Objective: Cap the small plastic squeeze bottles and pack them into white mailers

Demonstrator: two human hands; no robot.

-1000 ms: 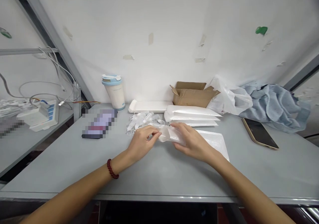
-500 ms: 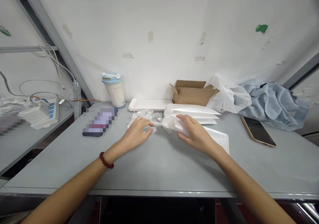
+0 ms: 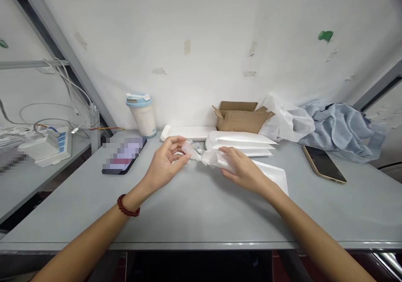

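Observation:
My right hand [image 3: 243, 167] is closed around a crumpled white padded envelope [image 3: 219, 159], whose end points left. My left hand [image 3: 168, 160] pinches a small clear plastic packet [image 3: 190, 151] between thumb and fingers. The packet's far end meets the left end of the envelope; whether it is inside, I cannot tell. Behind my right hand lies a stack of white padded envelopes [image 3: 240, 139]. Another white envelope [image 3: 272, 174] lies flat on the table, partly under my right hand. What the packet contains is too unclear to name.
Along the wall stand a lidded cup [image 3: 143, 116], a white tray [image 3: 191, 132], an open cardboard box [image 3: 240, 121], a white plastic bag [image 3: 284, 121] and a blue cloth [image 3: 341, 129]. Phones lie left [image 3: 124, 154] and right [image 3: 324, 164]. A power strip [image 3: 58, 146] sits far left.
My left hand has picked up a clear packet from the pile and brought it to the envelope's end. My right hand keeps hold of the envelope in nearly the same place.

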